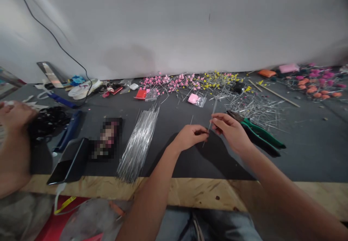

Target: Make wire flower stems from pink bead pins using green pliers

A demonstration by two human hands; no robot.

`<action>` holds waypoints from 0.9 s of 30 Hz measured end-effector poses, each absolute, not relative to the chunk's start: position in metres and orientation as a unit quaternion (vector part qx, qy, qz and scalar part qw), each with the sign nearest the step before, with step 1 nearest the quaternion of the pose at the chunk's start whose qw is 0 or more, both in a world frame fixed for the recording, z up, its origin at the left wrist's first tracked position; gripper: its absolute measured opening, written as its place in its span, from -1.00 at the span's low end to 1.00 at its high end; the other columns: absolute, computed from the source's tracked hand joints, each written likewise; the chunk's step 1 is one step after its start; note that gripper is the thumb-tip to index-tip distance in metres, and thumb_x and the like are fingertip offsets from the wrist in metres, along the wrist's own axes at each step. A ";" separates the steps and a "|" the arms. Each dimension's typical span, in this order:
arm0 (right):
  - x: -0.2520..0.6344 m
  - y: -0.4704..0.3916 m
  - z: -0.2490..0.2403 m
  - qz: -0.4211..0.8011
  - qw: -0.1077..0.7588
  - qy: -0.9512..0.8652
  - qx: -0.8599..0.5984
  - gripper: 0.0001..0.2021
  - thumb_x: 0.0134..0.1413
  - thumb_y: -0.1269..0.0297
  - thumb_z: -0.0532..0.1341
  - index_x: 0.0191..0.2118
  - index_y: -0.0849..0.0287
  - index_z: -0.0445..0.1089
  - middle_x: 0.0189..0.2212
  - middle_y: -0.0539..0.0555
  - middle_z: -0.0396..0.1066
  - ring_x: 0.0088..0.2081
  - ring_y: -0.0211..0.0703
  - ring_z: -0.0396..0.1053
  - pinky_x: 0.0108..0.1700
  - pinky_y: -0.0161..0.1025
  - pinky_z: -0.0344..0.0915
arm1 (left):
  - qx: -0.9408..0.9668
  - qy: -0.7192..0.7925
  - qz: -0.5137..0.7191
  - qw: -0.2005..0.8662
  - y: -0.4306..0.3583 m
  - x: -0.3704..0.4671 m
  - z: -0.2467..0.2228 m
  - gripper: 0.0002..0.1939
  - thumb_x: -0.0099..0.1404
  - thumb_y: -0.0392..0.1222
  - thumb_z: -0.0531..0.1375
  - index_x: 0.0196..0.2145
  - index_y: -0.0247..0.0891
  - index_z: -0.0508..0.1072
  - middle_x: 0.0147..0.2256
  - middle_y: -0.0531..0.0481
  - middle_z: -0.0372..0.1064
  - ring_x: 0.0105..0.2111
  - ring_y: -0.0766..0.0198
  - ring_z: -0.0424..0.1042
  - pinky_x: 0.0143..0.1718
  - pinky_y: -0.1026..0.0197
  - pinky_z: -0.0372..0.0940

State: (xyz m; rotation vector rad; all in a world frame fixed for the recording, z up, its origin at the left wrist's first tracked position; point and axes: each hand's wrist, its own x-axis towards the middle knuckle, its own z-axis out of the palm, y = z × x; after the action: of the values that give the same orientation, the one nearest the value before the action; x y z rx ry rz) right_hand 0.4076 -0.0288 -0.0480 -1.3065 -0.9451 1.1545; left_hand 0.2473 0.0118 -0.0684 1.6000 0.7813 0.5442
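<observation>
Near the middle of the dark table, my left hand [191,136] is closed in a pinch on a thin wire whose end sticks up behind the fingers. Right beside it, my right hand [230,130] pinches a thin wire [214,107] that slants upward; its lower end passes by the left fingertips. A bundle of straight silver wires [140,143] lies to the left of my hands. Green-handled pliers [262,134] rest to the right, close to a loose pile of wires [255,108].
Pink-tipped [174,82] and yellow-tipped wires [221,78] lie along the wall, with orange and magenta ones [320,83] at the right. A phone [66,161] sits at the left front edge. Another person's hand [16,116] is at far left.
</observation>
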 end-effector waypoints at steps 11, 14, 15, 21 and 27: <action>0.404 -0.002 -0.081 0.438 0.581 -0.369 -0.578 -0.76 -0.10 0.15 0.20 -0.29 0.17 0.39 -0.59 -0.06 0.28 -0.60 -0.35 0.17 -0.59 -0.37 0.11 | 0.726 0.476 0.382 0.318 0.029 0.234 -0.062 -0.81 0.20 -0.13 0.09 -0.30 -0.16 0.48 -0.32 -0.04 0.45 -0.29 0.22 0.36 -0.20 0.19 0.20; 0.405 -0.002 -0.085 0.435 0.570 -0.382 -0.583 -0.74 -0.08 0.14 0.18 -0.28 0.16 0.39 -0.57 -0.05 0.28 -0.58 -0.34 0.18 -0.58 -0.36 0.13 | 0.775 0.471 0.337 0.253 0.038 0.224 -0.067 -0.76 0.22 -0.27 0.05 -0.21 -0.11 0.46 -0.16 -0.01 0.43 -0.11 0.16 0.27 -0.03 0.07 0.10; 0.406 -0.002 -0.085 0.435 0.569 -0.384 -0.583 -0.75 -0.08 0.13 0.18 -0.28 0.16 0.39 -0.57 -0.05 0.28 -0.58 -0.33 0.19 -0.57 -0.36 0.14 | 0.795 0.460 0.312 0.245 0.039 0.222 -0.069 -0.72 0.21 -0.32 0.04 -0.21 -0.07 0.46 -0.10 0.03 0.40 -0.04 0.14 0.22 0.01 0.02 0.04; 0.406 -0.004 -0.086 0.433 0.572 -0.384 -0.581 -0.77 -0.06 0.14 0.17 -0.28 0.15 0.38 -0.57 -0.05 0.26 -0.58 -0.35 0.18 -0.57 -0.37 0.13 | 0.849 0.403 0.230 0.252 0.039 0.221 -0.074 -0.72 0.17 -0.34 0.08 -0.28 -0.01 0.49 -0.04 0.12 0.37 0.10 0.07 0.09 0.08 -0.09 -0.11; 0.405 -0.005 -0.084 0.439 0.575 -0.378 -0.578 -0.78 -0.05 0.16 0.17 -0.29 0.16 0.37 -0.58 -0.06 0.25 -0.58 -0.35 0.16 -0.58 -0.37 0.12 | 0.822 0.419 0.268 0.278 0.038 0.224 -0.074 -0.72 0.18 -0.31 0.08 -0.20 -0.04 0.46 -0.04 0.05 0.37 0.10 0.09 0.13 0.11 -0.07 -0.07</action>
State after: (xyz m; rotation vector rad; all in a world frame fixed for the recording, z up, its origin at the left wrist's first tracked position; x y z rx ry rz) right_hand 0.4053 -0.0050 -0.0842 -1.3536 -0.8849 1.0280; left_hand 0.2241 0.0384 -0.0735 2.2059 1.1255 0.7200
